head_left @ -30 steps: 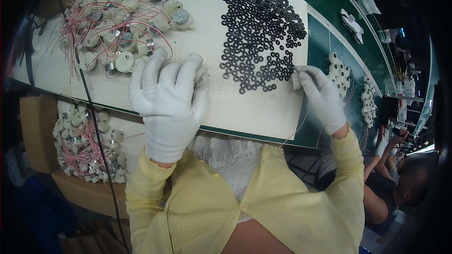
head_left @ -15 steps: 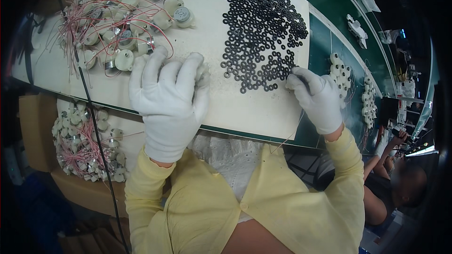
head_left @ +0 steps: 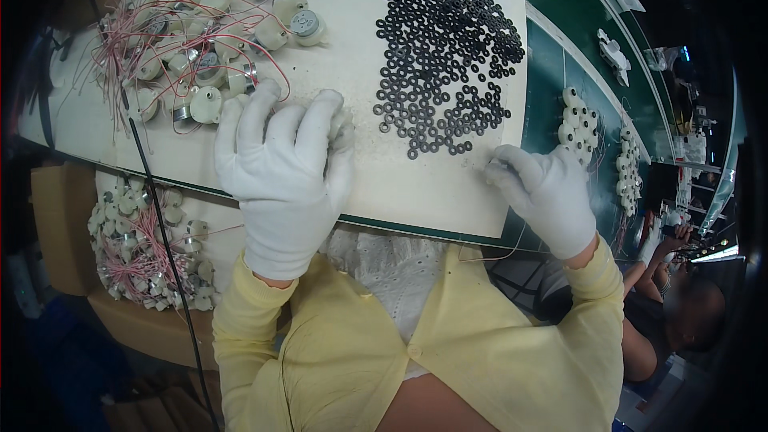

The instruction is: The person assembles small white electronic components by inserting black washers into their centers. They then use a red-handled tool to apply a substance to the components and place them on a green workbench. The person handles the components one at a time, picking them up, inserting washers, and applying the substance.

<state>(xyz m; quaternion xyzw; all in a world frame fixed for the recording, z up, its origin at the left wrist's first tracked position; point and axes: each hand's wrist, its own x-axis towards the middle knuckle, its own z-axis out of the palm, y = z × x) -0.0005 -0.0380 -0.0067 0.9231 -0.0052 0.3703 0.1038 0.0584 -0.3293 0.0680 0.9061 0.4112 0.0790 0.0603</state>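
Note:
My left hand (head_left: 284,168), in a white glove, lies over the near edge of the white work surface, beside the heap of motors. Its fingers curl downward around something the glove hides. A pile of small black rubber rings (head_left: 440,48) spreads across the middle. Just off the pile's near right corner is my right hand (head_left: 548,192), also white-gloved. Thumb and forefinger are pinched together there; whatever is between them is too small to make out. Small cream-cased motors (head_left: 206,104) with red and white wires are heaped left of the rings.
A carton (head_left: 60,224) below the table's left side holds more wired motors (head_left: 148,248). Cream parts with black centres (head_left: 578,124) stand in rows on the green surface at right. A black cable (head_left: 156,192) hangs at left. Another person (head_left: 664,312) sits at far right.
My right hand has drawn back from the edge of the ring pile, toward me and slightly right, fingers still pinched. My left hand has barely moved.

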